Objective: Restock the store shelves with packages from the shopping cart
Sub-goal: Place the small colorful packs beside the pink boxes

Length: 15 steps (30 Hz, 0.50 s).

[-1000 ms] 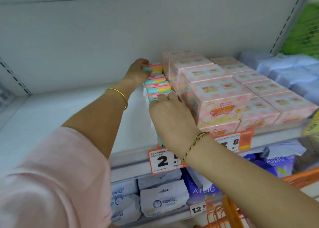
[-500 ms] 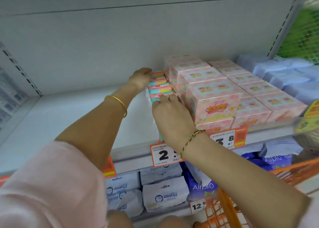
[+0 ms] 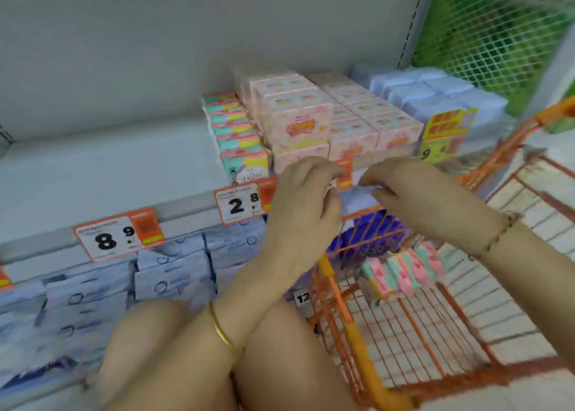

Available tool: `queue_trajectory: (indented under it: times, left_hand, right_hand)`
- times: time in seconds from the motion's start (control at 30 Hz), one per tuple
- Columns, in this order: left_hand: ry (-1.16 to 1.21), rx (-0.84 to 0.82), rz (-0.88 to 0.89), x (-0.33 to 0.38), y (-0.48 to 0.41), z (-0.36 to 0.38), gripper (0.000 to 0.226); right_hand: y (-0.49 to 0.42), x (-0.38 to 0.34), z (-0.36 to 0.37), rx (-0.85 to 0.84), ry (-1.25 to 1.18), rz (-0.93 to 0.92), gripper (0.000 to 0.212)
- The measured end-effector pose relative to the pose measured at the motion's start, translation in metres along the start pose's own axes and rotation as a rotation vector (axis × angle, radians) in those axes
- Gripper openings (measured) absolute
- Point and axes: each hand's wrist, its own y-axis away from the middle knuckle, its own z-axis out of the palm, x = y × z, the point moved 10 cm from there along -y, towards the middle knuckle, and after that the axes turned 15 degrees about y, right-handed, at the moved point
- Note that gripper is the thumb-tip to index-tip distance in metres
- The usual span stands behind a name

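L hand (image 3: 306, 199), R hand (image 3: 417, 193) loosely curled.

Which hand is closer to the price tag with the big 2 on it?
Left. The left hand is just right of the price tag, almost at its edge. The right hand is farther right, beyond the left hand.

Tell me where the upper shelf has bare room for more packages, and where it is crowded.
Free: on the upper shelf, the bare board left of the teal-and-pink packages, between the back panel and the 8.9 price tag. Crowded: rightward, pink boxes and pale blue packs fill it.
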Motion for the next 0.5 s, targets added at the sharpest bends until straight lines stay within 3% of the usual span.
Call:
queue_trajectory:
  times: [0.13,0.2,0.3,0.33,0.5]
  left_hand:
    - [-0.087,-0.394,0.042,0.01,0.014,0.094,0.041]
    - [-0.133,-0.487,0.025,0.006,0.016,0.122,0.043]
    - [-0.121,-0.488,-0.045,-0.008,0.02,0.138,0.041]
    - [-0.09,-0.462,-0.071,-0.01,0.022,0.137,0.038]
    - [0.072,-0.294,-0.163,-0.015,0.02,0.121,0.029]
  right_hand:
    - [0.029,0.045,0.071,-0.355,0.094,0.077,0.021]
    - [0.041,0.046,0.11,-0.554,0.103,0.067,0.031]
    - [0.047,0.038,0.162,-0.744,-0.042,0.081,0.023]
    - [0.047,0.031,0.175,-0.766,-0.078,0.076,0.029]
    - [0.047,0.005,0.208,-0.734,0.038,0.052,0.043]
